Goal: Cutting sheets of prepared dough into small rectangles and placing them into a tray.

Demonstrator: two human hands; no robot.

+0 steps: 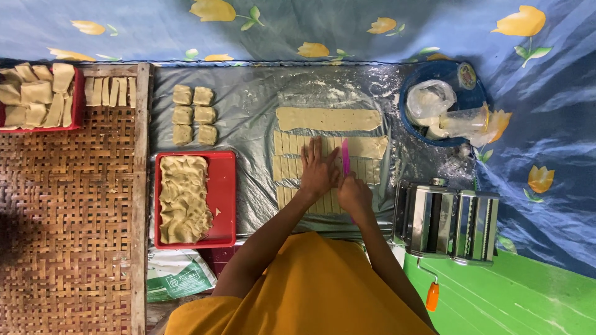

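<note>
Flat strips of pale dough (329, 119) lie in rows on a clear plastic sheet (248, 118). My left hand (318, 169) presses flat on the cut dough strips (288, 155), fingers spread. Right beside it, my right hand (354, 192) grips a pink plastic cutter (346, 158) that stands across the dough rows. The lowest rows are partly hidden under both hands.
A red tray (225, 198) of folded dough sits to the left, with several dough squares (194, 115) above it. A woven bamboo tray (68, 205) and another red tray (76, 99) of dough pieces lie far left. A blue bowl (413, 87) and metal pasta machine (447, 217) stand right.
</note>
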